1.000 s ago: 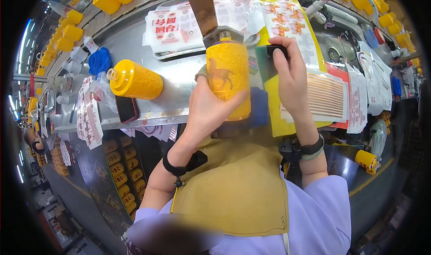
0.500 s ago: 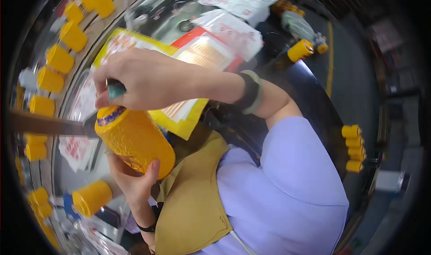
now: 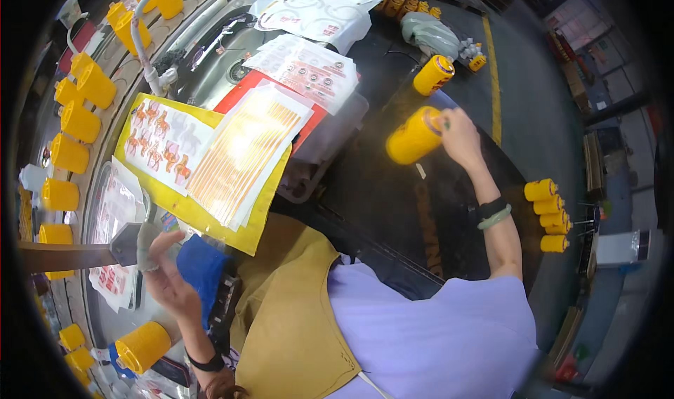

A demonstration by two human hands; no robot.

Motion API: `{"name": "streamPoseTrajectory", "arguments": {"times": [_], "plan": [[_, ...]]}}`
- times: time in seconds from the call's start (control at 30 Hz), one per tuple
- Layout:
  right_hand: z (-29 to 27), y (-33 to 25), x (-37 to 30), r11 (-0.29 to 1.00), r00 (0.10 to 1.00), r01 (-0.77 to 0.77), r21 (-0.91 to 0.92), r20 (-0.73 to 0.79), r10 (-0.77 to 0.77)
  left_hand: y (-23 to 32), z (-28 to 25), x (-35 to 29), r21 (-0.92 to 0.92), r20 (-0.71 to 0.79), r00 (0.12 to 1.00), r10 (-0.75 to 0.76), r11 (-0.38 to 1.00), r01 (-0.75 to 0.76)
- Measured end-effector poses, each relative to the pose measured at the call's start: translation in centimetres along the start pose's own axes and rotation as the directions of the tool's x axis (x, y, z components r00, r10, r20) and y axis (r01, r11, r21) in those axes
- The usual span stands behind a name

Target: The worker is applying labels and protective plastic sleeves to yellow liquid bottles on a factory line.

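Observation:
My right hand (image 3: 461, 138) grips a yellow canister (image 3: 414, 136) by one end, its fingers closed over it. The canister is tilted above a black tabletop (image 3: 372, 181), and a bit of green shows between the fingers. At the left, my left hand (image 3: 168, 279) has its thumb spread apart and no canister in it. Its fingertips are beside a pale grey-green padded piece (image 3: 146, 246) at the end of a metal bar (image 3: 70, 256); whether they touch is unclear. Between my hands lie a printed sheet with horse figures (image 3: 158, 142) and a sheet with orange stripes (image 3: 246, 153) on a yellow folder (image 3: 239, 239).
Another yellow canister (image 3: 434, 74) stands at the black table's far end. Several canisters (image 3: 546, 206) are lined up at the right, and more (image 3: 79, 121) stand along slatted boards at the left. A sink (image 3: 225, 58) with a curved pipe (image 3: 138, 37) lies behind the sheets. A blue cloth (image 3: 200, 272) hangs near my left hand.
The canister has gone from between both hands at the left to the right, over the black table, in my right hand alone. My left hand has let go of it.

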State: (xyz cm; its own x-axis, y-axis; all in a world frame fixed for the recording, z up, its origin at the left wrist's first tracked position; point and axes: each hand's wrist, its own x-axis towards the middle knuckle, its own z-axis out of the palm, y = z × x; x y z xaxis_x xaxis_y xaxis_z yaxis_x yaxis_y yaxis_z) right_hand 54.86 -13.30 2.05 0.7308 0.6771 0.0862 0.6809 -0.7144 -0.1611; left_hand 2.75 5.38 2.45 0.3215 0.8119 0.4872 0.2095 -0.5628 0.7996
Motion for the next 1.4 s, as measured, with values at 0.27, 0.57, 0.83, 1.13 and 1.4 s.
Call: {"name": "streamPoseTrajectory", "arguments": {"times": [0.27,0.57,0.83,1.13,1.4], "plan": [[5.3,15.1,11.6,0.892,0.899,-0.428,-0.142,-0.168,0.405,-1.3,-5.8,-4.0,0.318,-0.184,0.969,-0.167,0.922,0.220],[8.1,19.6,20.4,0.827,0.850,-0.525,-0.203,-0.183,0.494,0.3,-5.5,-6.4,0.361,-0.297,0.915,-0.273,0.855,0.372],[2.7,16.7,18.3,0.913,0.866,-0.388,-0.122,-0.387,0.316,-0.6,-15.5,-7.4,0.723,-0.607,0.774,0.181,-0.280,0.632],[1.6,-5.4,7.8,0.779,0.787,0.553,0.298,-0.495,-0.369,-7.7,-21.3,-12.3,0.731,-0.328,0.749,0.575,-0.349,0.587],[1.6,-28.1,-1.0,0.329,0.618,0.726,0.604,-0.364,-0.697,-10.3,-17.9,-14.5,0.253,-0.960,0.234,0.151,0.828,0.501]]}}
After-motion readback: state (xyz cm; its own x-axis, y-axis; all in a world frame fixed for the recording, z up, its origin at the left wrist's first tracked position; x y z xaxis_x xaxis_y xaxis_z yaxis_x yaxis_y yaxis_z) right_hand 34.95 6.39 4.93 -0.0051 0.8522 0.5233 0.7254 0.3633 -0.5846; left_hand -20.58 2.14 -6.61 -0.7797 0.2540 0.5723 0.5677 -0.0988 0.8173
